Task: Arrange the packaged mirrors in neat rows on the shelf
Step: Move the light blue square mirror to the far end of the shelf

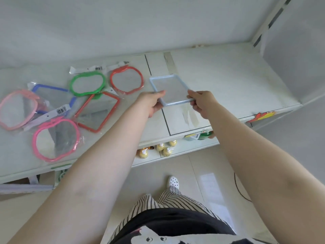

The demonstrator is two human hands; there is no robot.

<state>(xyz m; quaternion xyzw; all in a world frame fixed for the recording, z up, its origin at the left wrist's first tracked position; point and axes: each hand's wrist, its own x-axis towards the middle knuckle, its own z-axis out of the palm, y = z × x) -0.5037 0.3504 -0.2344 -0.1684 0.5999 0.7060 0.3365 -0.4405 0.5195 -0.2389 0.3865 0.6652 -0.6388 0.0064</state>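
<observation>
Item held: pale blue mirror [169,89], rectangular, over the white shelf [219,81] near its middle seam — left hand [151,103] pinches the near-left corner of the frame, right hand [202,103] curls round the near-right corner, both closed on it. Lying on the shelf to the left, in clear wrap (some overlapping): green mirror [88,83], red round mirror [126,80], red square mirror [97,111], blue mirror [52,95], pink mirror [55,139], pale pink mirror [17,110]. Lower shelf — pump bottles [163,148].
</observation>
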